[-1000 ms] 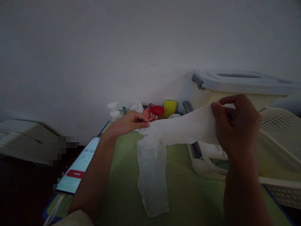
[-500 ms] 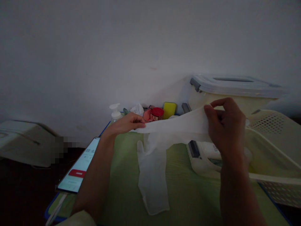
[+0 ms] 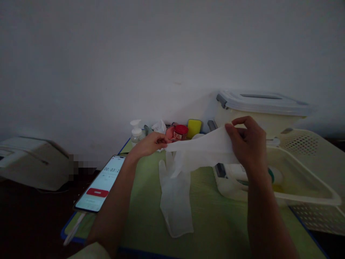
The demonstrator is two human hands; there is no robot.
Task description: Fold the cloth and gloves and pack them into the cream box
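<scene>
At the far left of the frame sits a pale boxy object (image 3: 35,162). Lower left, a phone (image 3: 99,183) shows a running-time display and a red button. Left of centre, the left hand (image 3: 151,144) pinches the finger end of the held glove (image 3: 202,149), near a clear pump bottle (image 3: 137,133). Mid-frame, this thin, whitish, translucent glove is stretched sideways, its lower edge sagging in loose folds over the lying glove (image 3: 178,208), flat and creased on the green surface (image 3: 145,216). Behind are a red-lidded jar (image 3: 180,132) and a yellow item (image 3: 194,128). Right of centre, the right hand (image 3: 249,144) grips the wide end between thumb and fingers. At right, the pale open container (image 3: 309,199) holds a white tube (image 3: 237,171) and something green-banded; the lidded box (image 3: 264,108) behind is closed, contents unclear.
</scene>
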